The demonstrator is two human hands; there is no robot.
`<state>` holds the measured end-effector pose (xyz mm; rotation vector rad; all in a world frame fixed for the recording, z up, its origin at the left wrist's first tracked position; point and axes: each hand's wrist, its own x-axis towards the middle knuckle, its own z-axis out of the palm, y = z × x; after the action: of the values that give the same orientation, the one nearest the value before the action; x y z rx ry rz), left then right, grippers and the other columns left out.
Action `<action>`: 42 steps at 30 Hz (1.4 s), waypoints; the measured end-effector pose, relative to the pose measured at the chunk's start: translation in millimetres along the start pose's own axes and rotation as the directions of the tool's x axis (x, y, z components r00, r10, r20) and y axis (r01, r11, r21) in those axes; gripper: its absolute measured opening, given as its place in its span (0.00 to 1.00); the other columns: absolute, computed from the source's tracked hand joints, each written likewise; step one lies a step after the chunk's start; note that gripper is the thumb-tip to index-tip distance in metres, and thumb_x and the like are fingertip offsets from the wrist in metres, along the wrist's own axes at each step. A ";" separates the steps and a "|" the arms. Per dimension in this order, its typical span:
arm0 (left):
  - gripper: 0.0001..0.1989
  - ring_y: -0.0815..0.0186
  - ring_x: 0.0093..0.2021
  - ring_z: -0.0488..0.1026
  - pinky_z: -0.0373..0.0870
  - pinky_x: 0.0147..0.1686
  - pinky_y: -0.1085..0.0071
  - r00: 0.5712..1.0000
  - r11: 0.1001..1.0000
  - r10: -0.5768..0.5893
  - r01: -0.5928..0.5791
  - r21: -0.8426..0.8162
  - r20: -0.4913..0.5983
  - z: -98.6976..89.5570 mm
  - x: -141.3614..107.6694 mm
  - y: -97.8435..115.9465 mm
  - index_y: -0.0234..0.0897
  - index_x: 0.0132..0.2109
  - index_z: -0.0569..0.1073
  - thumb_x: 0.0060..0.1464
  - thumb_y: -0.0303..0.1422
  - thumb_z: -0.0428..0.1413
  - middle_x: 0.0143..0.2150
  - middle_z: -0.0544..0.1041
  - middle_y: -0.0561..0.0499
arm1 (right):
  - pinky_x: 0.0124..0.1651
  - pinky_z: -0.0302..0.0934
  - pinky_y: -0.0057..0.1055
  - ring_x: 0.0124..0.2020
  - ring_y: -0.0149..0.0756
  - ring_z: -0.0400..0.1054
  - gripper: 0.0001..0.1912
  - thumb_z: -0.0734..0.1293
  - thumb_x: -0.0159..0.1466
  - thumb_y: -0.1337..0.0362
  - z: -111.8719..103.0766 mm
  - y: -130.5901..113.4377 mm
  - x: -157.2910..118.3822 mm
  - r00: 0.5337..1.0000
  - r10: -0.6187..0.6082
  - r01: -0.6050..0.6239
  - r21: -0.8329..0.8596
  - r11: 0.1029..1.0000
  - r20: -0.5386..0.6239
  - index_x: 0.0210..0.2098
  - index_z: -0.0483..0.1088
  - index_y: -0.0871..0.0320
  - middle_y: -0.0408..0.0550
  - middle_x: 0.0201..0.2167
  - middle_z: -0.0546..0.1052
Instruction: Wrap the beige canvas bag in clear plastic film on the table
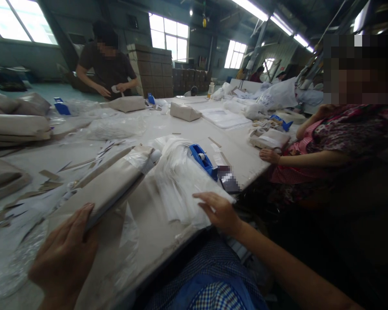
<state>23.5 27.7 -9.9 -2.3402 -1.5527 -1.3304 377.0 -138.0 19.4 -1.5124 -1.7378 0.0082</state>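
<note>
A long beige paper-wrapped package [106, 185] lies slantwise on the table, with clear film around its far end. My left hand [66, 252] is closed on its near end, fingers over the top and thumb hidden. To its right is a fanned stack of clear plastic bags [177, 181]. At the near right edge of that stack, my right hand [221, 213] has its fingers apart and holds nothing; I cannot tell whether the fingertips touch the plastic. A blue tape dispenser [202, 159] rests at the far right side of the bags.
Beige packages [16, 129] are piled at the left, near scattered paper strips [48, 185]. Another package [184, 111] stands mid-table. A co-worker [106, 69] stands across the table; another person [323, 146] is at the right edge. Stacked cartons [150, 71] stand behind.
</note>
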 end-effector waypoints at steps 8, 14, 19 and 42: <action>0.25 0.57 0.53 0.76 0.71 0.54 0.64 0.981 0.951 0.188 -0.172 0.258 -0.039 -11.5 9.2 8.3 0.44 0.63 0.68 0.59 0.30 0.56 0.55 0.78 0.47 | 0.57 0.66 0.35 0.64 0.42 0.62 0.40 0.59 0.62 0.80 128.4 -76.3 37.1 0.759 -0.323 0.296 0.143 0.945 0.566 0.69 0.53 0.47 0.49 0.70 0.58; 0.24 0.59 0.55 0.74 0.68 0.57 0.67 0.988 0.963 0.148 -0.132 0.234 -0.052 -22.8 19.9 9.4 0.43 0.63 0.68 0.60 0.31 0.56 0.56 0.77 0.47 | 0.47 0.68 0.33 0.48 0.42 0.72 0.20 0.60 0.63 0.79 168.6 -73.7 72.5 0.603 -0.393 0.422 0.140 0.896 0.694 0.49 0.74 0.57 0.52 0.50 0.77; 0.24 0.59 0.55 0.73 0.68 0.58 0.66 0.993 0.973 0.103 -0.089 0.212 -0.056 -28.2 23.9 8.4 0.43 0.63 0.67 0.60 0.31 0.55 0.57 0.77 0.47 | 0.47 0.66 0.31 0.46 0.38 0.73 0.24 0.59 0.65 0.76 171.1 -63.1 70.7 0.789 -0.255 0.222 0.128 0.967 0.559 0.57 0.70 0.52 0.48 0.52 0.76; 0.23 0.60 0.56 0.73 0.67 0.59 0.66 0.992 0.972 0.122 -0.110 0.206 -0.043 -27.2 20.0 6.6 0.43 0.62 0.68 0.61 0.31 0.55 0.56 0.77 0.48 | 0.44 0.67 0.31 0.38 0.37 0.74 0.20 0.60 0.58 0.80 141.3 -36.5 55.1 0.890 -0.089 0.035 0.128 0.991 0.448 0.39 0.77 0.55 0.48 0.37 0.78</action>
<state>14.2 26.8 23.2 -2.2137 -1.4365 -1.1418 269.9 -34.3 -26.5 -1.4436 -2.1088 0.4579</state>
